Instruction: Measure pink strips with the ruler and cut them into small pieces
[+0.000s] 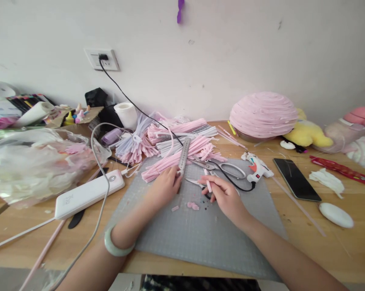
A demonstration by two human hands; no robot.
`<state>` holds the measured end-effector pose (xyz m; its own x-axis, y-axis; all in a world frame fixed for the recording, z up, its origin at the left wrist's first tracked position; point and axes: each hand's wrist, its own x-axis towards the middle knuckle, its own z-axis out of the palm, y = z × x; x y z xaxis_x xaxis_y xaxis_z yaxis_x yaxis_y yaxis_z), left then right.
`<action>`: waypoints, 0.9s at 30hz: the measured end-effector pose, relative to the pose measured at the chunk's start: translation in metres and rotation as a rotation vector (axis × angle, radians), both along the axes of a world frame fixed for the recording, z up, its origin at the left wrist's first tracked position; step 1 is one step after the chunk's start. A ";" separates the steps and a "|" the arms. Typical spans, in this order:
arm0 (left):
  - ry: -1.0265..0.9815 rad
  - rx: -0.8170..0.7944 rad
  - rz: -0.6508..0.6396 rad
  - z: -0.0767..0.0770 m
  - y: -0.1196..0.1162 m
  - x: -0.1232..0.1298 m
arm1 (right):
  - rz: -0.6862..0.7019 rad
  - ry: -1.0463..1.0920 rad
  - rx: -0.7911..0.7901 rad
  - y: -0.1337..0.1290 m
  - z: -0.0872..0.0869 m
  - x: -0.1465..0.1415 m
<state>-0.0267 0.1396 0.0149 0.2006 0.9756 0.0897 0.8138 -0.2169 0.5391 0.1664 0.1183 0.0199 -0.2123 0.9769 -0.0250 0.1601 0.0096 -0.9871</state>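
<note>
My left hand point(167, 182) has its fingers closed at the near end of a metal ruler point(184, 153), which points away over the pink pipe cleaners point(164, 167). My right hand point(226, 198) pinches a short pale-pink piece of pipe cleaner point(208, 184). Small scissors point(195, 182) lie just left of the right fingers, their handles partly hidden by that hand. Larger grey-handled scissors point(233, 170) lie behind it. Between the hands, a small curled pink piece point(193, 205) and a short cut piece point(175, 208) rest on the grey cutting mat point(182, 238).
A white glue gun point(256, 167) with a black cord sits to the right, near a phone point(296, 179). Behind stands a pink wrapped dome point(263, 114). On the left are a white power bank point(89, 194), a looping grey cable, and a plastic bag point(43, 161).
</note>
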 end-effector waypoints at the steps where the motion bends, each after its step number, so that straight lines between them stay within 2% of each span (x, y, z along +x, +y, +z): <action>1: 0.049 0.008 0.011 -0.003 0.003 -0.003 | 0.002 0.000 0.019 0.000 0.000 0.000; 4: 0.046 -0.080 0.035 -0.009 0.009 -0.008 | 0.025 -0.027 0.057 -0.002 -0.001 0.001; 9: -0.139 -0.239 0.088 -0.008 0.012 -0.007 | 0.010 -0.066 0.058 -0.001 -0.003 0.000; 14: -0.577 -0.398 0.062 0.001 0.010 -0.002 | 0.026 -0.037 0.032 0.000 -0.004 0.001; 17: -0.829 -0.450 0.046 0.008 0.003 0.004 | 0.014 -0.087 0.114 0.001 -0.003 0.002; 19: -0.927 -0.443 0.032 0.010 -0.001 0.009 | 0.001 -0.107 0.165 0.001 -0.003 0.002; 21: -0.978 -0.432 0.013 0.011 -0.006 0.015 | 0.023 -0.090 0.112 0.001 -0.003 0.001; 25: -0.982 -0.442 -0.040 0.007 -0.012 0.022 | 0.078 -0.064 -0.116 0.000 -0.006 -0.003; 27: -0.979 -0.464 -0.071 0.005 -0.014 0.024 | 0.075 -0.072 -0.155 0.000 -0.007 -0.006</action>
